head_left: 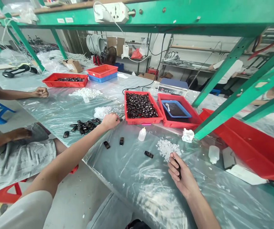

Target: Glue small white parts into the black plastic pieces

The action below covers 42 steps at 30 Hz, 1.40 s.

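Observation:
My right hand [184,176] is closed around a small black plastic casing [177,169], partly hidden by the fingers. Just beyond it lies a heap of small white plastic pieces [167,148]. My left hand [111,121] reaches forward with its fingers pinched, beside the left wall of a red tray [143,121] full of glossy dark casings. Something small and dark shows at its fingertips; its kind is unclear. Three loose black casings, one of them a casing [148,154] nearest my right hand, lie on the plastic-covered bench [132,171]. A white squeeze bottle [142,134] stands between my hands.
Left of my forearm lie a pile of black casings [84,126] and white pieces [102,112]. A co-worker's fist [41,92] rests farther left. A red tray [162,101] holds a blue tray [188,114]. A green post [215,116] slants down at the right.

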Each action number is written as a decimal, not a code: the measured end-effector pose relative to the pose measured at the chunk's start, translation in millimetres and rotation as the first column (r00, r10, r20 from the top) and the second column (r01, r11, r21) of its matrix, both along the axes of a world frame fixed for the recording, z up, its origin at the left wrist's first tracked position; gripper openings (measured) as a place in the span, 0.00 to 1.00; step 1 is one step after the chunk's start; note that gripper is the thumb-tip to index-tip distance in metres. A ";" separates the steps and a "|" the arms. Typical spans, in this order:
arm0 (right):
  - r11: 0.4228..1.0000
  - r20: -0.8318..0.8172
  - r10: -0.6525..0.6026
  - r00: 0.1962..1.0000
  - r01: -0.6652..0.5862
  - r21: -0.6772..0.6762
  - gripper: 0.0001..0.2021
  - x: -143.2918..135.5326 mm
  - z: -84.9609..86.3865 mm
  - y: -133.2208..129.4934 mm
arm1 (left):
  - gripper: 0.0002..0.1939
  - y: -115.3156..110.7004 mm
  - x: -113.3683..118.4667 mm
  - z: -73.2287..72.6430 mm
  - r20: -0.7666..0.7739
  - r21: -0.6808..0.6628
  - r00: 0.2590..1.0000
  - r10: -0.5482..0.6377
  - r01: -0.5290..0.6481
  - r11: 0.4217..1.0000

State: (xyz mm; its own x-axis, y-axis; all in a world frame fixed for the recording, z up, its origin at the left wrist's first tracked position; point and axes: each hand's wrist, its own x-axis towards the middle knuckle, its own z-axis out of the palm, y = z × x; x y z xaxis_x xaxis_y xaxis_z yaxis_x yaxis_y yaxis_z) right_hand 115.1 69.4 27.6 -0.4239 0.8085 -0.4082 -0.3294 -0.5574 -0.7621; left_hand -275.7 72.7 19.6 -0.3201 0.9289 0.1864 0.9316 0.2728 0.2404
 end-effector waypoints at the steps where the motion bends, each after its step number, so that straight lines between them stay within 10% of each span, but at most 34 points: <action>1: 1.000 0.001 -0.004 1.000 0.004 0.000 0.21 0.2 0.2 0.3 | 0.12 -2.4 1.0 -0.5 0.048 0.032 0.999 -0.002 0.000 0.999; 5: 1.000 0.004 -0.014 1.000 0.014 0.018 0.20 0.6 0.0 0.7 | 0.13 -20.1 9.8 -7.3 0.268 0.176 0.962 -0.056 0.008 0.984; 13: 0.999 0.017 -0.016 1.000 0.016 0.029 0.20 -2.7 -0.5 -1.0 | 0.14 -40.9 41.7 -8.3 0.200 0.058 0.933 -0.299 0.293 0.954; 27: 1.000 0.043 0.011 0.999 -0.012 0.022 0.21 -3.7 2.6 -2.2 | 0.08 -43.4 69.0 -8.3 0.212 0.027 0.893 -0.398 0.401 0.915; 42: 0.987 0.031 0.153 0.988 -0.154 0.033 0.20 -1.5 -1.3 -4.0 | 0.15 -76.3 108.9 49.7 0.547 0.374 0.671 -0.500 0.338 0.863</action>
